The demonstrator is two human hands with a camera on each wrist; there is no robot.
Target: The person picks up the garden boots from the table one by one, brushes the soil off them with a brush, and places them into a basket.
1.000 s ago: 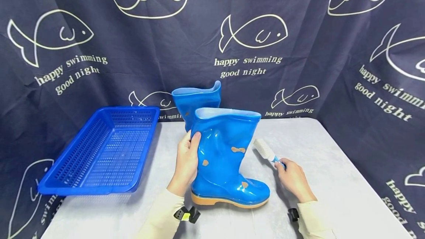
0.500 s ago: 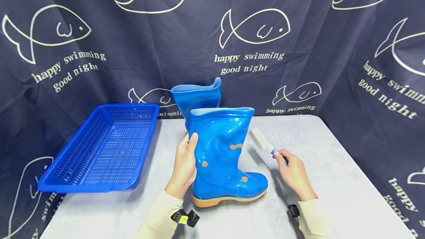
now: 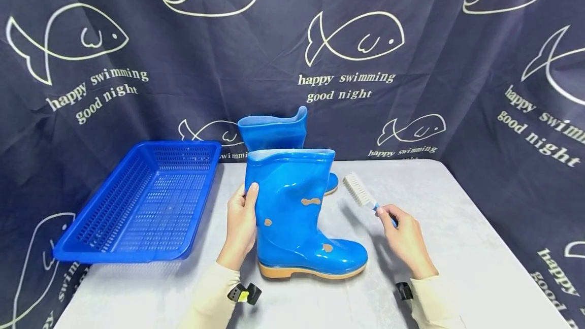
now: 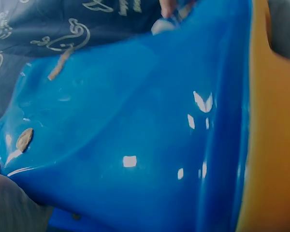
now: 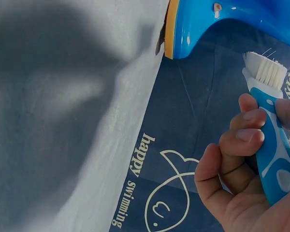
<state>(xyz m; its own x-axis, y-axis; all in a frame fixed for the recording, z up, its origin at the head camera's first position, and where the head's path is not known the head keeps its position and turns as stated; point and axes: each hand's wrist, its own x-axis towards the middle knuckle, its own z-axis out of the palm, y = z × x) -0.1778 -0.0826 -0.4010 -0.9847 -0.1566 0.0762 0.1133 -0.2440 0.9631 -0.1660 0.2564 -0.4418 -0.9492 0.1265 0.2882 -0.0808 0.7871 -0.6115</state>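
Blue things, head view: two boots, one basket (image 3: 141, 202), one brush handle.
Near boot (image 3: 297, 217): stands upright on its tan sole at the middle of the table (image 3: 457, 248); shaft runs straight up, toe points to the person's right; four tan smears show on its side.
Far boot (image 3: 274, 131): upright just behind the near one, mostly hidden by it.
Left hand (image 3: 239, 225): wrapped round the back edge of the near boot's shaft, thumb on the front face.
Right hand (image 3: 402, 240): closed round the brush (image 3: 363, 196) handle; the white head points up and left, held off the table, near the boot but apart from it.
Basket: one, lying left of the boots, partly over the table edge.

Left wrist view, boot (image 4: 135, 135): fills the frame, glossy, tan sole along the right edge, two smears visible; the hand itself barely shows.

Right wrist view, brush (image 5: 270, 125): one, white bristles point toward the boot's toe (image 5: 222, 24); fingers (image 5: 241, 137) curl round the blue-and-white handle.
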